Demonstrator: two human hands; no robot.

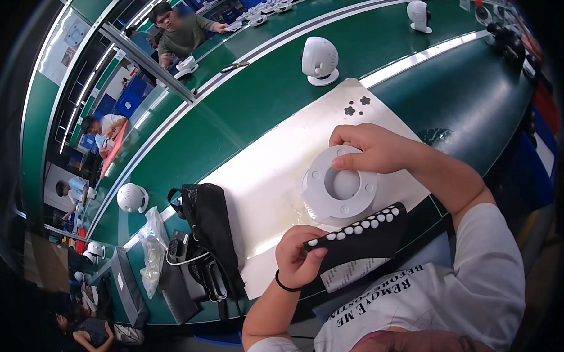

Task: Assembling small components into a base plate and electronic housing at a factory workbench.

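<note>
My right hand (373, 149) grips the upper right rim of a white round plastic housing (318, 201), with the thumb at its round central opening. The housing is tilted over the pale mat, and several small round recesses show on its ring face. In my left hand (299, 261), pinched at one end between thumb and fingers, is a black sheet (370, 239) with a row of white round pads (349, 230) along its upper edge. The sheet is just below the housing, close to the front edge of the table. Behind it, a printed paper (353, 275) is partly hidden.
A pale mat (264, 163) lies on the green table, with black flower-shaped pieces (365, 101) on it. White rounded devices (319, 60) stand beyond and at left (132, 197). A black bag (213, 223), clear plastic bag (152, 246) and cable lie left. A co-worker (184, 36) sits across.
</note>
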